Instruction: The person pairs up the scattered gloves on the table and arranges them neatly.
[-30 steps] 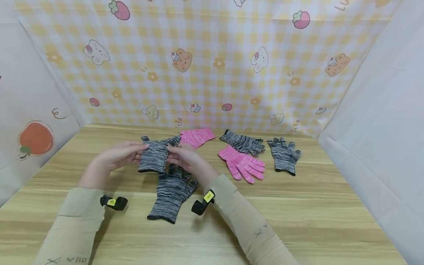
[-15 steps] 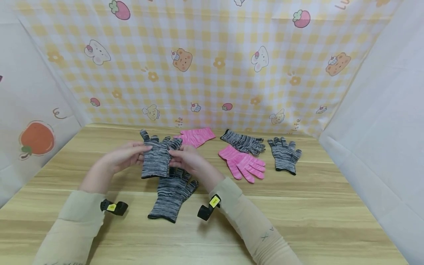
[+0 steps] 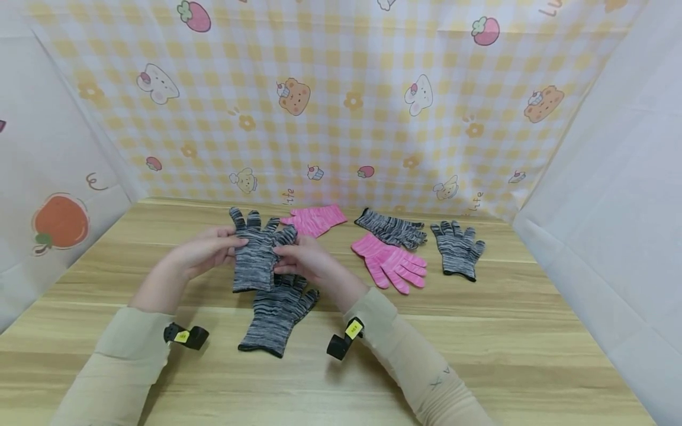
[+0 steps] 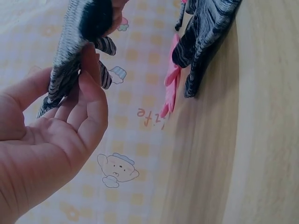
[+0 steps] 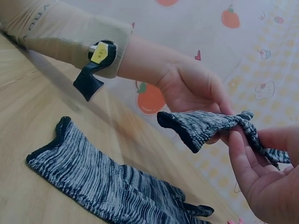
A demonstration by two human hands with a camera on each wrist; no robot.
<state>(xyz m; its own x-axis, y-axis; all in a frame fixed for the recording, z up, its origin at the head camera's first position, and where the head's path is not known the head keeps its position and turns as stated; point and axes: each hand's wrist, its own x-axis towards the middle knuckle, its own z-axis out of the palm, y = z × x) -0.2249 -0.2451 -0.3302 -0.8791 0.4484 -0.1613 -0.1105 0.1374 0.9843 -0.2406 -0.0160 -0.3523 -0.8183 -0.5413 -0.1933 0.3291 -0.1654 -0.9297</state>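
Note:
Between my two hands a grey-and-black striped knit glove (image 3: 254, 260) is held up, its fingers pointing away and its black-edged cuff toward me. My left hand (image 3: 212, 251) pinches its left edge, thumb on top. On the other side my right hand (image 3: 301, 257) pinches the edge by the glove's thumb. In the right wrist view the held glove (image 5: 205, 127) hangs above the table, both hands on it. Beneath it a second striped glove (image 3: 274, 319) lies flat, its fingertips partly covered by the held one in the head view.
A pink glove (image 3: 317, 220) lies behind my right hand. Further right are another pink glove (image 3: 391, 263), a folded-looking striped glove (image 3: 386, 228) overlapping it, and a spread striped glove (image 3: 458, 251). A checked cloth (image 3: 341, 136) hangs behind the wooden table (image 3: 479, 355).
The held glove has tilted so its fingers now show spread and upright, and it has shifted slightly right and toward me. My right forearm has moved a little right. The gloves on the table stay put.

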